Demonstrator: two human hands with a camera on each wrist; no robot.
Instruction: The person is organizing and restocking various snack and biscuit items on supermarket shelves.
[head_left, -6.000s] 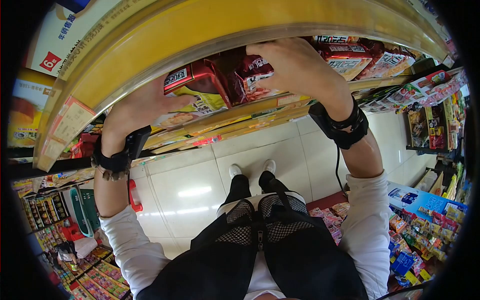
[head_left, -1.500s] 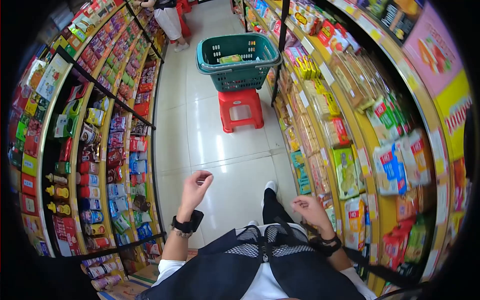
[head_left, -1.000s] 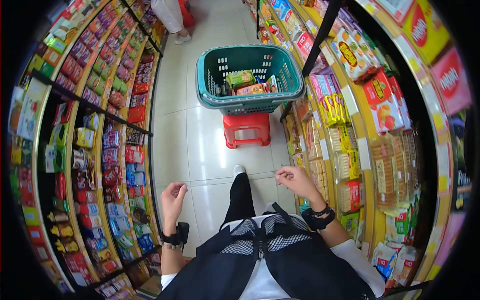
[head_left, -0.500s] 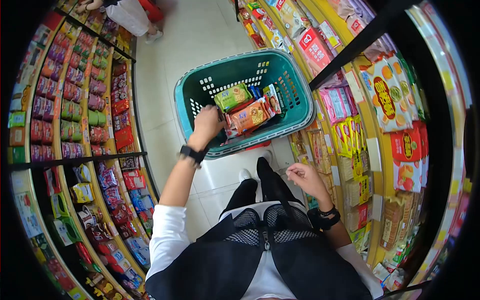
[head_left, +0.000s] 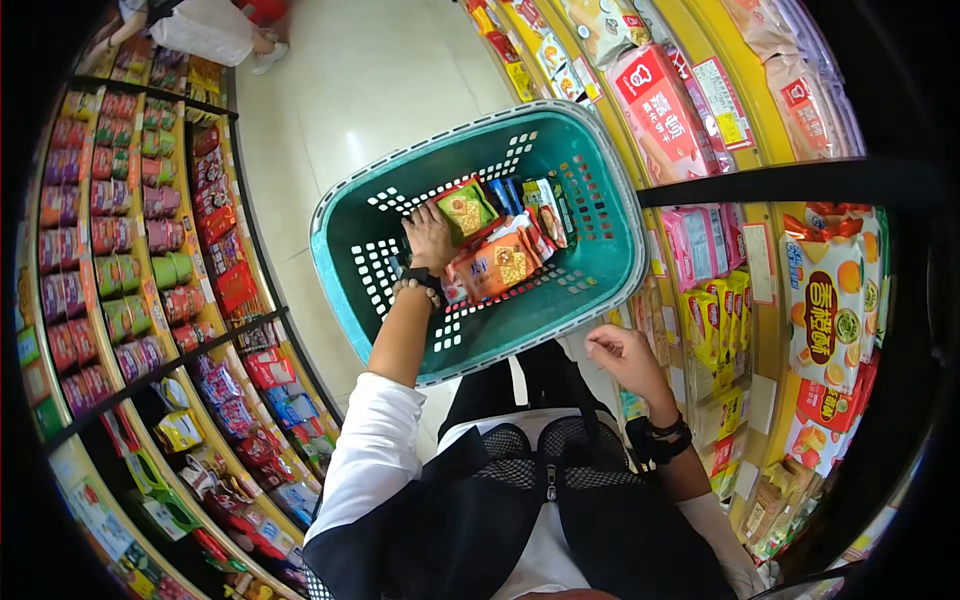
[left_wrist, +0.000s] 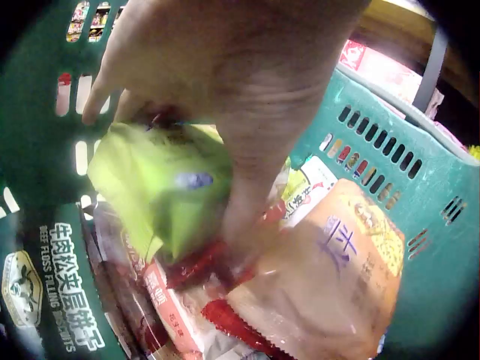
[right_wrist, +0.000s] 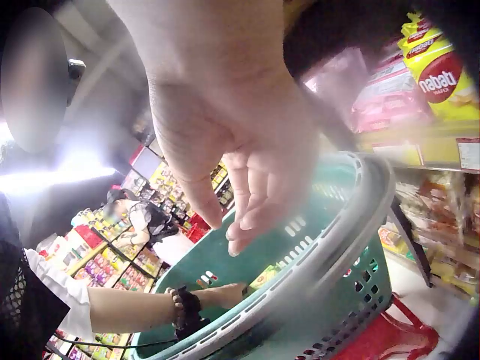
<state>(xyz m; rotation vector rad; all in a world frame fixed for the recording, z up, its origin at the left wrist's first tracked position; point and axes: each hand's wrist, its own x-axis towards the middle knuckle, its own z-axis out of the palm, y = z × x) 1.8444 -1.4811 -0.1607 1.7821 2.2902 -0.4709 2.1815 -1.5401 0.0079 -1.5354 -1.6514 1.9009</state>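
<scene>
My left hand (head_left: 430, 238) reaches down inside the green shopping basket (head_left: 338, 190). It grips a green biscuit packet (left_wrist: 169, 191), thumb on one side and fingers on the other in the left wrist view. An orange biscuit packet (head_left: 497, 262) lies against the green one. Other packs, among them a dark green box (left_wrist: 45, 277) lettered beef floss filling biscuits, are partly covered in the basket. My right hand (head_left: 630, 358) hangs loosely curled and holds nothing, just outside the basket's near right corner.
A red stool (right_wrist: 397, 337) stands under the basket. Biscuit shelves (head_left: 755, 330) run close along the right; snack shelves (head_left: 150, 240) line the left. A person in a white skirt (head_left: 205, 32) stands farther up the aisle.
Earlier, both hands were at a shelf of red packs. I have since walked up to the basket, and my left hand has gone down into it and taken hold of the green packet.
</scene>
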